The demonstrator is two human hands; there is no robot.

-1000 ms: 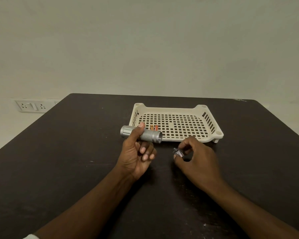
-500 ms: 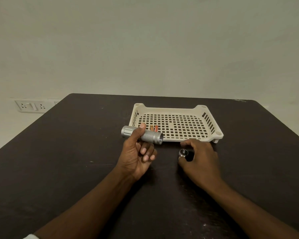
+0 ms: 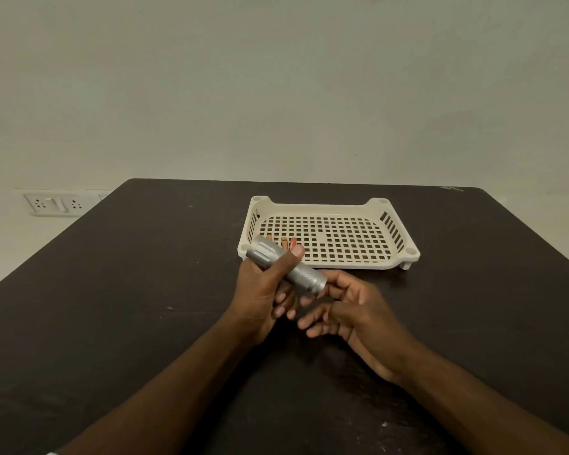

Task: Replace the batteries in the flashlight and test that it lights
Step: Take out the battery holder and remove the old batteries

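From the head view, the left hand (image 3: pixel 266 292) grips the silver flashlight (image 3: pixel 286 265) round its middle, thumb laid over the top of the barrel and fingers curled beneath; the flashlight is held above the dark table (image 3: pixel 119 290), tilted, its wider fluted head up and to the left, its knurled open end down and to the right — that lower end points into the right hand (image 3: pixel 349 307). The right hand lies palm up just beside the open end, fingers relaxed and spread, cupped beneath the barrel's mouth; whether anything lies in the palm cannot be told, and the end cap is not to be made out.

Behind the hands stands a cream plastic tray (image 3: pixel 388 224) with a perforated floor and slotted sides, resting on the table; in its near left corner lie small batteries (image 3: pixel 288 242) — orange and tan ends showing, the rest hidden behind the left thumb and the flashlight, so their number is uncertain.

Both forearms reach in from the bottom edge; a scrap of white sleeve (image 3: pixel 51 452) shows at the lower left; on the wall at left, low beside the table's far corner, sits a white socket panel (image 3: pixel 51 203).
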